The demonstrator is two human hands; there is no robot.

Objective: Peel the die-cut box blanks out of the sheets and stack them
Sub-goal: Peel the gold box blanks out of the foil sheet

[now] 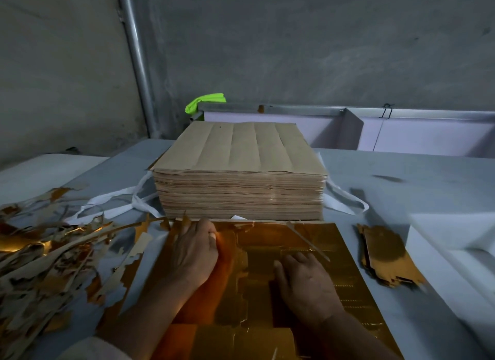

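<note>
Sheet (257,252), gold, lies at the tabletop's (401,172) near edge before the stack (241,172); left hand (194,255) pinches its far edge, right hand (305,284) presses it, fingers straight; blanks (388,255) lie toward the right edge.

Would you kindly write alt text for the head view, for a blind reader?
A person's left hand and right hand rest on a gold die-cut sheet on a grey table. Behind stands a tall stack of brown sheets; scrap strips lie left, a small pile of gold blanks right.
</note>
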